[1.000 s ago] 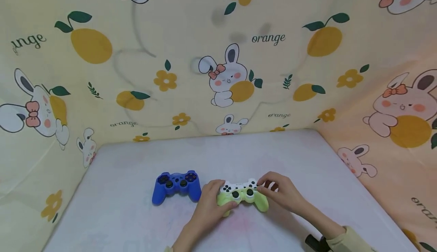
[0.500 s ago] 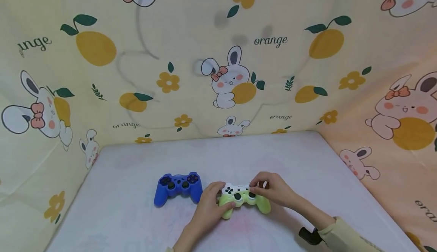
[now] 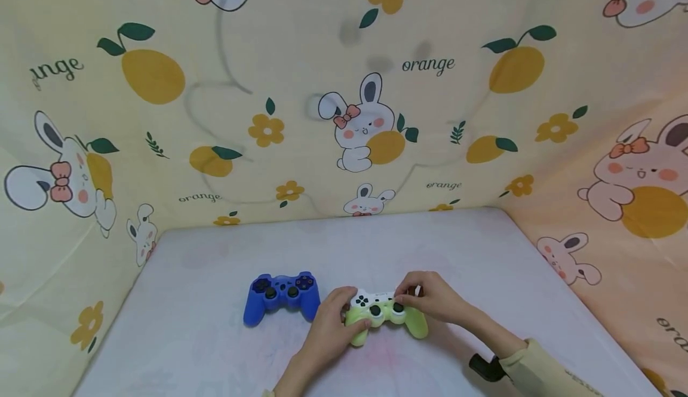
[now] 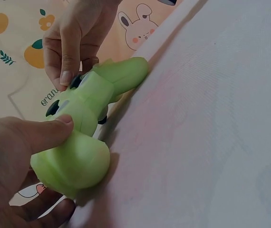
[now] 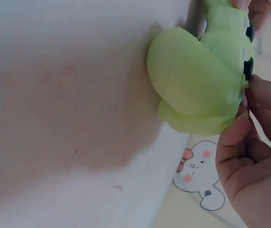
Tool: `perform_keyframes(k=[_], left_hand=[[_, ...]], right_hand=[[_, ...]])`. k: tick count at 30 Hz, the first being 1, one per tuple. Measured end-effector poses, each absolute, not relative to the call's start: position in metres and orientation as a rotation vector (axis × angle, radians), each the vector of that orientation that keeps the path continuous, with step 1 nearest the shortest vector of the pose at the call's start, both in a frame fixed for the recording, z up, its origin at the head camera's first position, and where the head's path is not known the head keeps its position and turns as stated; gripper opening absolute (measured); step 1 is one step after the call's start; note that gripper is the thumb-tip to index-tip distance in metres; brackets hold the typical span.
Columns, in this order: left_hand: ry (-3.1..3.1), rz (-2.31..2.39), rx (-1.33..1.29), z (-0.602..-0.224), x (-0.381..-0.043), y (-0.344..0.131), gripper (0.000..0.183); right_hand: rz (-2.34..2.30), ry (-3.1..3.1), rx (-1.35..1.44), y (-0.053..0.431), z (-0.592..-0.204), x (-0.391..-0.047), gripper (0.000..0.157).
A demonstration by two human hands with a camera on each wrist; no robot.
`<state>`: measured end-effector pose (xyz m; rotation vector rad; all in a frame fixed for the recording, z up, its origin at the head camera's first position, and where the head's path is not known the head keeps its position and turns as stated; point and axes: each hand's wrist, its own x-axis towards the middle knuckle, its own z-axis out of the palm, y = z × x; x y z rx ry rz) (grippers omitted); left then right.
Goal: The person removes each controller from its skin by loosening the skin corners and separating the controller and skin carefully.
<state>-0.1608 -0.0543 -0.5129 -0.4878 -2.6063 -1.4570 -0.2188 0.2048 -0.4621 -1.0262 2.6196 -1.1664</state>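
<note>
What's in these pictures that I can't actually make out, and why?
Head view: some buttons on the green-and-white controller, hidden by the right hand.
Head view: what the black object is; the right sleeve seems to hide part.
Head view: the underside of the blue controller, turned to the table.
Left wrist view: the rest of the left hand, cut off by the left edge.

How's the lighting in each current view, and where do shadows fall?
Head: bright and fairly even, with a soft shadow on the tabletop near the right forearm; left wrist: dimmer, shadow beside the green controller; right wrist: a broad, soft-edged, brownish shadow over the tabletop.
</note>
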Motion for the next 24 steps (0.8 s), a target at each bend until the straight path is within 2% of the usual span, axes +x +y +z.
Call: perform_keyframes(k=[24], left_hand=[[-2.673, -1.349, -0.454, -0.5072, -0.1634, -0.0548, 0.065]], right_hand=[[-1.135, 2.610, -0.958, 0.1985, -0.4620, -0.2140, 0.007]])
